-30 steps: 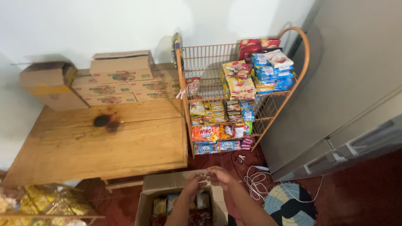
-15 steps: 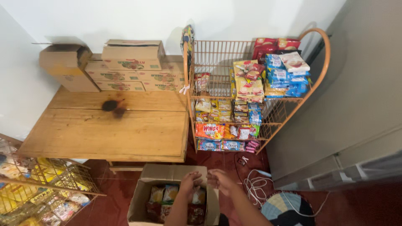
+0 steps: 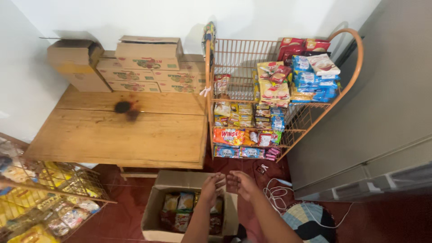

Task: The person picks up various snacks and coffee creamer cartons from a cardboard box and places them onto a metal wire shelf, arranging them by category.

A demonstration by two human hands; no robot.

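Note:
My left hand (image 3: 211,185) and my right hand (image 3: 240,183) hover side by side over an open cardboard box (image 3: 155,211) on the floor. Both hands are empty, with fingers loosely spread. Several snack packets (image 3: 179,209) stand inside the box, just below my left hand. Directly beyond my hands stands an orange wire rack (image 3: 288,108) stocked with colourful snack packets on several shelves.
A wooden table (image 3: 121,130) with a dark stain fills the left middle, with stacked cardboard boxes (image 3: 135,63) at its back. A second wire rack of snacks (image 3: 40,198) stands at lower left. White cables (image 3: 274,193) and a round woven mat (image 3: 310,222) lie on the red floor. A grey cabinet (image 3: 382,112) stands at right.
The view has shifted right and pulled back, showing more of the box and the left rack. My hands have separated slightly and no longer touch each other.

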